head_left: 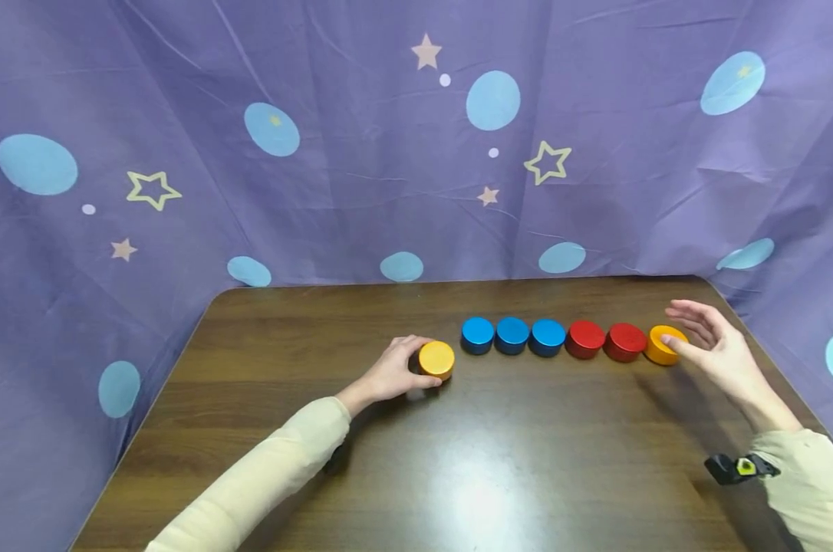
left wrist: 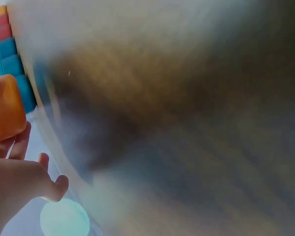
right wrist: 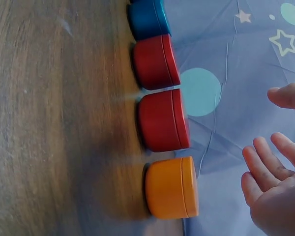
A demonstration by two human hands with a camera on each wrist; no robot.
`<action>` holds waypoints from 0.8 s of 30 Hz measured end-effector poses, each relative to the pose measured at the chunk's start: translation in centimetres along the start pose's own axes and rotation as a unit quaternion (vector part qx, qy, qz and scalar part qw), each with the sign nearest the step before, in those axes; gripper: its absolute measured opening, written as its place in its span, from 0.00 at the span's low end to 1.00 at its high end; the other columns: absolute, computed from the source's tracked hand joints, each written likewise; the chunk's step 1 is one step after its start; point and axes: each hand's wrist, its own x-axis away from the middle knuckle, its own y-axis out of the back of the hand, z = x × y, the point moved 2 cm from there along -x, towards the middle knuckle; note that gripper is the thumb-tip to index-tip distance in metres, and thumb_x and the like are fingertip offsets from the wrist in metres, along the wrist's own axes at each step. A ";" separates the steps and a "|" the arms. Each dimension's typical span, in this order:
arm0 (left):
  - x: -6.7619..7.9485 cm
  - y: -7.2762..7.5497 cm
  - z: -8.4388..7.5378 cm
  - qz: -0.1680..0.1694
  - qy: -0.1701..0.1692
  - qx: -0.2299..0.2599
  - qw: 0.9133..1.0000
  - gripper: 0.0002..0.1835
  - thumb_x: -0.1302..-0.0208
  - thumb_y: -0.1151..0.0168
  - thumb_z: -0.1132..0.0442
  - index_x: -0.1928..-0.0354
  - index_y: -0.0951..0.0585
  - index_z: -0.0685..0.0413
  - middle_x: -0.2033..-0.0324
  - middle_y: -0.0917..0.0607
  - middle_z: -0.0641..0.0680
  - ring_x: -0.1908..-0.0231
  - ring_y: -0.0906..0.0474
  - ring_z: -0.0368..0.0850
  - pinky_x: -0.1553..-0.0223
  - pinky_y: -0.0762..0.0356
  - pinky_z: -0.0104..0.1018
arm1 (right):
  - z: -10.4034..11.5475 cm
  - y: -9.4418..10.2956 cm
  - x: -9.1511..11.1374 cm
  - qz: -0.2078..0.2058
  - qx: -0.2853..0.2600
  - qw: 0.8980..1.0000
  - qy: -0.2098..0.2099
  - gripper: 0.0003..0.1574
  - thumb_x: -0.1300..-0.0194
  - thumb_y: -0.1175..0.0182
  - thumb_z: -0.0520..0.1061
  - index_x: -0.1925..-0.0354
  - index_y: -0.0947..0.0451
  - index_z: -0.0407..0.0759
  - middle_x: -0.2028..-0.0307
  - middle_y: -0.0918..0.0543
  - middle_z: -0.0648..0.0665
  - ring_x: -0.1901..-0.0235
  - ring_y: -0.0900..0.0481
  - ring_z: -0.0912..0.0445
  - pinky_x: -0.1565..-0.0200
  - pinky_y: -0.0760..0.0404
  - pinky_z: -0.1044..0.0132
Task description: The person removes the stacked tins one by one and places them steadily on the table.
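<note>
A squat orange tin [head_left: 436, 359] sits flat on the worktop [head_left: 485, 468], just left of a row of like tins and apart from the nearest blue one. A second orange tin [head_left: 664, 344] closes the row's right end, seemingly touching the red tin [head_left: 625, 342] beside it.

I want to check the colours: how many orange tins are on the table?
2: one orange tin held by the left hand, one at the row's right end, beside the open right hand.

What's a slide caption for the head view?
Left hand holds an orange tin; right hand open beside another.
</note>
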 end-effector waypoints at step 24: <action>-4.3 0.2 1.8 -0.016 0.097 -0.054 0.994 0.32 0.45 0.27 0.57 0.39 0.27 0.57 0.44 0.22 0.59 0.41 0.34 0.60 0.41 0.43 0.60 | -0.1 -1.2 0.4 0.030 0.050 0.998 -0.013 0.34 0.43 0.38 0.23 0.39 0.30 0.39 0.51 0.21 0.62 0.48 0.26 0.67 0.47 0.33 0.81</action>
